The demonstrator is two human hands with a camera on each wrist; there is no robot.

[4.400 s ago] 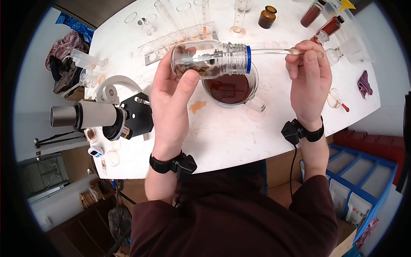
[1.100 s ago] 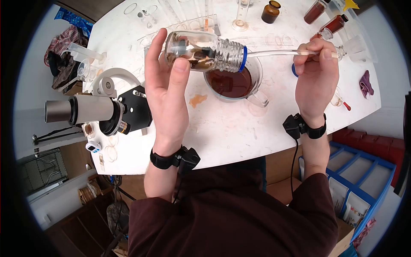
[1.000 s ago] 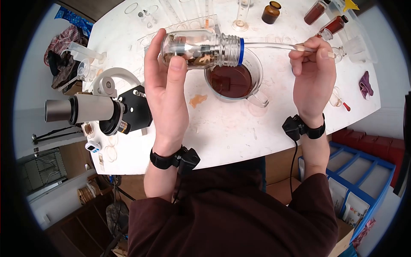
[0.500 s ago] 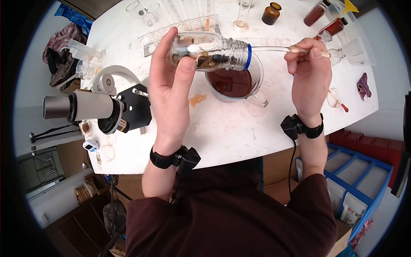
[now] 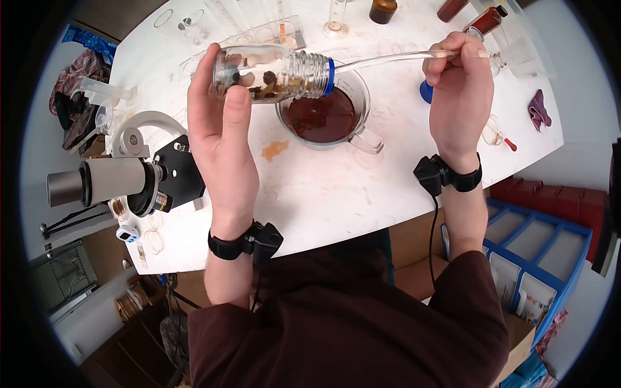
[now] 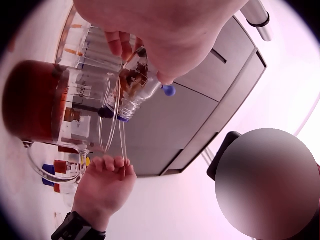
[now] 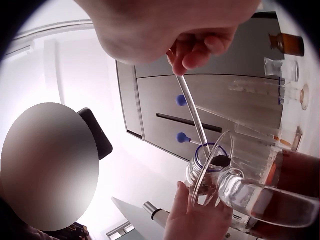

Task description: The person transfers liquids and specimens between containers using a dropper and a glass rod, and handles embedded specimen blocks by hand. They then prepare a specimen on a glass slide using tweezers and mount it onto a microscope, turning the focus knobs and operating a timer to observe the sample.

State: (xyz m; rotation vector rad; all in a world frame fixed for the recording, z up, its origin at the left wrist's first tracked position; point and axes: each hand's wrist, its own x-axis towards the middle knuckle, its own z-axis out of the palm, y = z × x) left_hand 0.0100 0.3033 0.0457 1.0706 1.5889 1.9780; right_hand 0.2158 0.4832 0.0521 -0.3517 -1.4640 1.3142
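Note:
My left hand [image 5: 226, 165] grips a clear glass bottle [image 5: 259, 64] laid nearly on its side, thumb along its near wall. Brown, dried-looking pieces lie inside, and a blue ring circles its mouth, which points right. My right hand [image 5: 460, 107] pinches the far end of a slender clear rod [image 5: 381, 60] between thumb and fingers. In the right wrist view the rod [image 7: 192, 107] runs into the bottle's mouth beside a dark piece. Below the bottle's neck stands a glass measuring jug [image 5: 367, 139] with dark red-brown liquid; its graduations show in the left wrist view.
A microscope [image 5: 123, 178] stands left of my left hand. Test tubes in a rack [image 5: 294, 39], a measuring cylinder [image 5: 336, 26] and an amber bottle [image 5: 383, 10] are behind. A blue cap [image 5: 425, 92], red-filled bottles [image 5: 486, 21] and a red-bulbed dropper [image 5: 510, 144] lie right.
The head view has shifted, so the table sits further left and up. The bottle has moved slightly left relative to the jug, and the pieces in it have shifted. Both hands keep their holds.

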